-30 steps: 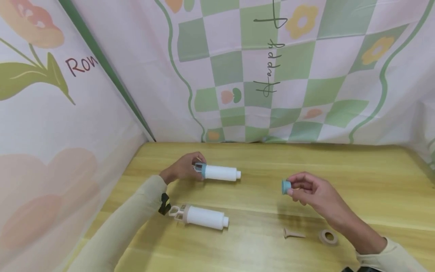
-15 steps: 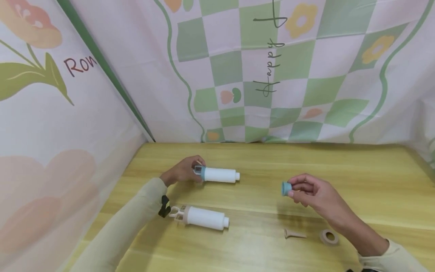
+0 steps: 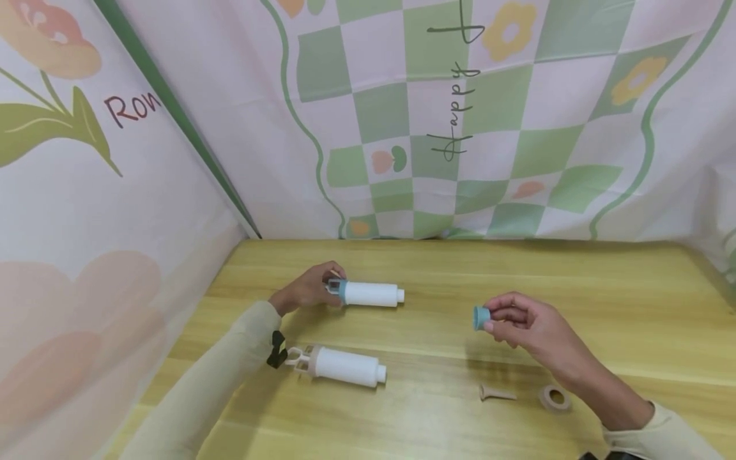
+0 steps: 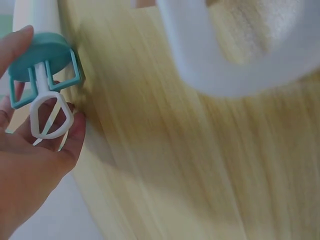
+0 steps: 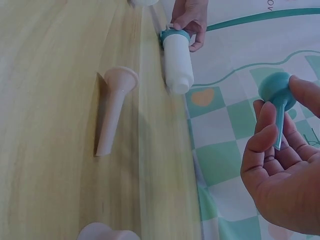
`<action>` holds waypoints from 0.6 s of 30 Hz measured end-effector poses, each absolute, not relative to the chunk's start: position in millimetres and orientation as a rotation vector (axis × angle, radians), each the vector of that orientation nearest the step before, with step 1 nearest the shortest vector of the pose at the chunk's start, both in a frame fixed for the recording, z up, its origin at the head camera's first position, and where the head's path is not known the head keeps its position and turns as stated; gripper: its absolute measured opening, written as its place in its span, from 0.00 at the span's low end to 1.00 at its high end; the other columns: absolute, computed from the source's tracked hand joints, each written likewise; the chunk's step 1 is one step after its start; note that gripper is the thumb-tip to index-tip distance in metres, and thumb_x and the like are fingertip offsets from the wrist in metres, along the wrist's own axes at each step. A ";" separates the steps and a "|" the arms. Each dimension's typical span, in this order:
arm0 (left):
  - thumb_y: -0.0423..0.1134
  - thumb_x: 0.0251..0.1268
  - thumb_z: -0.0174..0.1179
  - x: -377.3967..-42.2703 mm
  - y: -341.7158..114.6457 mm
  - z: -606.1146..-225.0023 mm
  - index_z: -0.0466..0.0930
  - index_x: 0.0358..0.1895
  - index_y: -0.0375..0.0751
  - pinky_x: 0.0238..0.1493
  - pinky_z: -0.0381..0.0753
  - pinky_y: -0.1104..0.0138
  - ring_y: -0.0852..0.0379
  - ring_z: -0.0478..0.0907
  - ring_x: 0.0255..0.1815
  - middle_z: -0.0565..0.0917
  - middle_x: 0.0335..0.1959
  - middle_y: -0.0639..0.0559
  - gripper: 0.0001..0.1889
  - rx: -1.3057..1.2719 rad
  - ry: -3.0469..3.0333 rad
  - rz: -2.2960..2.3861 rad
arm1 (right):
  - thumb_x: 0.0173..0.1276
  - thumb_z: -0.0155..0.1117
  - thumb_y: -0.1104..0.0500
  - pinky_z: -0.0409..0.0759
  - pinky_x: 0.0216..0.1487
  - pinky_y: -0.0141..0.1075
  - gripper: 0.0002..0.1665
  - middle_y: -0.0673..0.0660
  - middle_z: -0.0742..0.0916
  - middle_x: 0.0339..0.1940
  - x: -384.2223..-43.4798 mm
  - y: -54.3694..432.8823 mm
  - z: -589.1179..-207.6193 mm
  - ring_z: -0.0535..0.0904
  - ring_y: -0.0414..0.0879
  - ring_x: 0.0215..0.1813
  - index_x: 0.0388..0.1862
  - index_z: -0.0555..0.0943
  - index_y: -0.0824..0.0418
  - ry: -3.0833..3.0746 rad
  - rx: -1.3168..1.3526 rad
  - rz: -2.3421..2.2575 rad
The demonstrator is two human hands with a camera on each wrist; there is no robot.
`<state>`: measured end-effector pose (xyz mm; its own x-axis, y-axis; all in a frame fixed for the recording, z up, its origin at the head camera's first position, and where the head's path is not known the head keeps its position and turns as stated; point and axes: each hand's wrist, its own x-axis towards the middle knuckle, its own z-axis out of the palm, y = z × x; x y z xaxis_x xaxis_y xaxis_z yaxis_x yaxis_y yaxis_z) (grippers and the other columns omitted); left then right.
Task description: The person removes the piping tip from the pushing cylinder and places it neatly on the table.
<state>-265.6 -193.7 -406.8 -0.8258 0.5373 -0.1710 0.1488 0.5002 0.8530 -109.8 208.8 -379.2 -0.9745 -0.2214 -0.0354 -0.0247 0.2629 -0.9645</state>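
My left hand [image 3: 310, 285] grips a white-barrelled syringe [image 3: 372, 294] by its teal collar, far left on the table. In the left wrist view, the thumb lies on the teal collar [image 4: 42, 56] and fingers curl beneath the white pull ring [image 4: 51, 115]. Held off the table to the right, a teal nozzle [image 3: 482, 317] is pinched by my right hand [image 3: 535, 322]. The right wrist view shows its rounded wide end and narrow pointed spout [image 5: 279, 127]. A second white syringe [image 3: 347, 367] with a beige collar lies nearer me.
A beige nozzle [image 3: 497, 393] and a beige ring [image 3: 555, 398] lie on the wooden table [image 3: 425, 421], below my right hand. Patterned cloth [image 3: 437, 115] hangs behind the table, and another cloth [image 3: 115, 211] hangs along the left side.
Almost nothing moves. The right hand and teal nozzle shift very slightly left; the left hand keeps its grip on the syringe.
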 end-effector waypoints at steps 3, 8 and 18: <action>0.26 0.53 0.71 -265.2 -193.9 -407.5 0.73 0.52 0.35 0.55 0.74 0.57 0.46 0.76 0.52 0.80 0.51 0.40 0.23 0.562 2.330 1.274 | 0.74 0.63 0.57 0.80 0.38 0.38 0.22 0.60 0.86 0.45 -109.4 209.7 -380.3 0.82 0.54 0.42 0.58 0.73 0.70 2.355 -0.224 -1.800; 0.29 0.55 0.72 -264.3 -197.2 -408.7 0.71 0.58 0.34 0.57 0.74 0.55 0.44 0.75 0.56 0.79 0.55 0.40 0.27 0.517 2.320 1.292 | 0.74 0.63 0.56 0.80 0.38 0.38 0.22 0.60 0.86 0.45 -109.1 209.4 -381.1 0.82 0.54 0.42 0.58 0.73 0.70 2.358 -0.223 -1.797; 0.33 0.58 0.72 -265.3 -202.7 -405.6 0.68 0.66 0.33 0.64 0.69 0.46 0.38 0.70 0.63 0.72 0.64 0.33 0.33 0.479 2.362 1.345 | 0.75 0.62 0.57 0.80 0.37 0.37 0.21 0.64 0.85 0.44 -109.4 207.8 -381.8 0.81 0.51 0.40 0.58 0.73 0.71 2.356 -0.244 -1.811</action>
